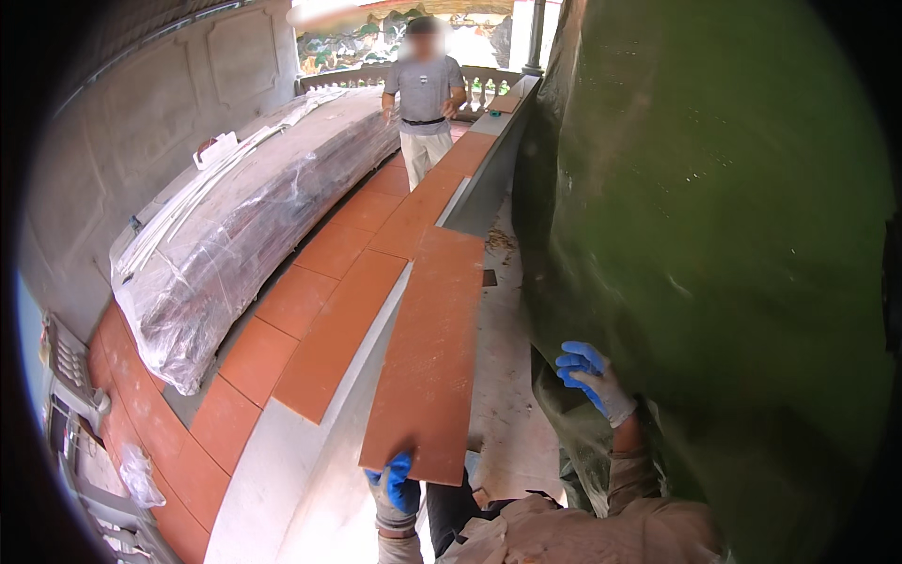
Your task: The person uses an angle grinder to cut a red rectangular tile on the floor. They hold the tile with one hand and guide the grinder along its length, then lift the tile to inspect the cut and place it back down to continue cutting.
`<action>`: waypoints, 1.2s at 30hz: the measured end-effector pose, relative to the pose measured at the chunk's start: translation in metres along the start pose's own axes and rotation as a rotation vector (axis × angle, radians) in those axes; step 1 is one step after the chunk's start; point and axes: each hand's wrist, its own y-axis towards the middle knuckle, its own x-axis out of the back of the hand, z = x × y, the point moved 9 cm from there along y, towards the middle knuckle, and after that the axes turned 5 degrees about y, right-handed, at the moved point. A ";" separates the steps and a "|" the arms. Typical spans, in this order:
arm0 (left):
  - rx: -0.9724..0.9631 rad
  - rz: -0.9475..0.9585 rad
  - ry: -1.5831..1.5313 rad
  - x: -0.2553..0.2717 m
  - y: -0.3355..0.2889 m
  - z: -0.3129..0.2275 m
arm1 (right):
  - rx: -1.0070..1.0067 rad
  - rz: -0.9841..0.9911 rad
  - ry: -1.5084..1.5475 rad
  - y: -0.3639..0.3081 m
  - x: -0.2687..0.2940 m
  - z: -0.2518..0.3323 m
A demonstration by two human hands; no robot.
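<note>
Fingers of the left hand (396, 484), gloved in blue and grey, are closed on the near edge of a long, flat, rectangular terracotta-coloured panel (427, 348), which stretches forward from that hand. Whether the panel's far end touches anything beneath it, I cannot tell. The right hand (596, 378), likewise gloved, is raised well to the right of the left one — fingers loosely bent, grasping nothing — in front of a tall, dark-green plastic sheet (733, 263). Ahead and to the left of the left hand, a second terracotta-coloured strip (343, 334) lies along a smooth, pale-grey ledge (282, 479). Farther left of that hand are terracotta floor tiles (254, 362), a long pile wrapped in clear plastic (254, 216) and a crumpled transparent bag (139, 475). Well ahead of both hands stands a person (423, 99) dressed in grey and white.
</note>
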 end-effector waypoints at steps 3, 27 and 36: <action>0.009 0.030 0.009 -0.010 0.036 0.022 | -0.043 0.029 0.077 0.030 -0.012 -0.019; 0.595 0.377 -0.169 -0.103 0.350 0.206 | -0.122 -0.384 0.265 0.477 -0.105 -0.136; 0.727 0.263 -0.084 -0.118 0.337 0.160 | -0.032 -0.308 0.298 0.529 -0.099 -0.128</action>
